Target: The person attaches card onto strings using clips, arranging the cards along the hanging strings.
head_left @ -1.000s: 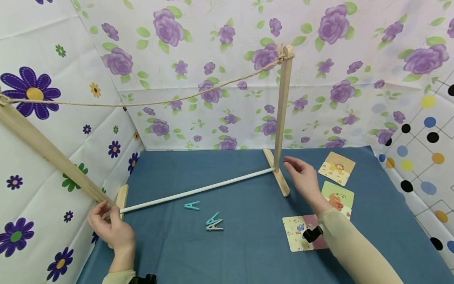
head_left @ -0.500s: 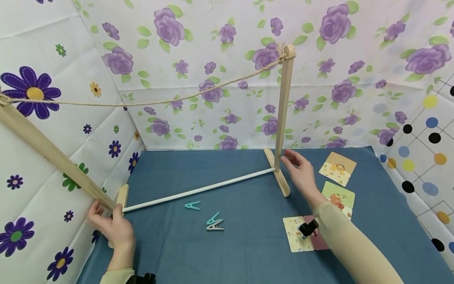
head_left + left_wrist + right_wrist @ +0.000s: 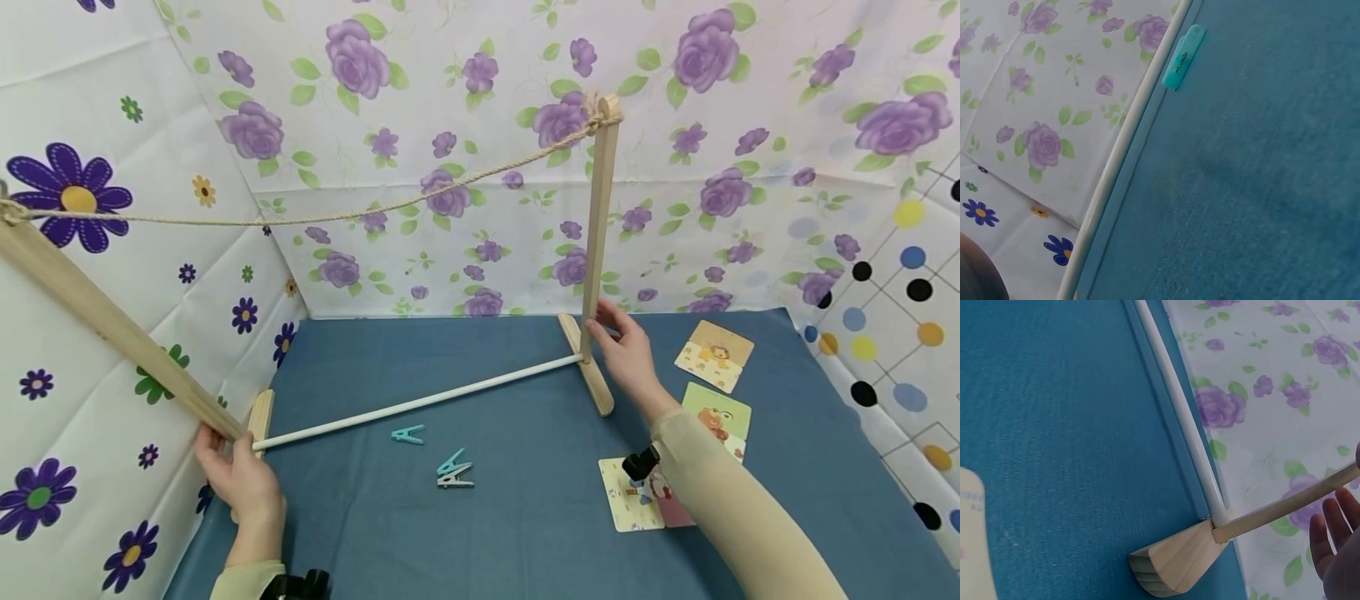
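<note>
Both hands hold the lower ends of a wooden frame. The left hand point(image 3: 243, 483) has its thumb and fingers on either side of the left post point(image 3: 112, 325), gripping it near its base. The right hand point(image 3: 628, 350) appears to pinch the right post point(image 3: 598, 208) just above its base bar point(image 3: 597, 392), the lower fingers loosely bent and spread. A white rod point(image 3: 420, 402) runs between the hands from post to post; above them a sagging rope point(image 3: 416, 202) links the post tops.

If the hands push or lift unevenly, the rod could work loose at a post, or the frame could twist and a tall post tip, since it is held so low down.

Between the hands, on the near side of the rod, lie a teal clothespin point(image 3: 407, 434) and a crossed pair, teal point(image 3: 452, 462) and pale point(image 3: 453, 478). Right of the right hand is an orange card point(image 3: 716, 333); the right forearm partly covers a green card point(image 3: 716, 417) and a yellow-and-pink card point(image 3: 622, 492). These could get in the way if the frame slid towards the person. Flowered cloth walls rise just beyond both hands.
</note>
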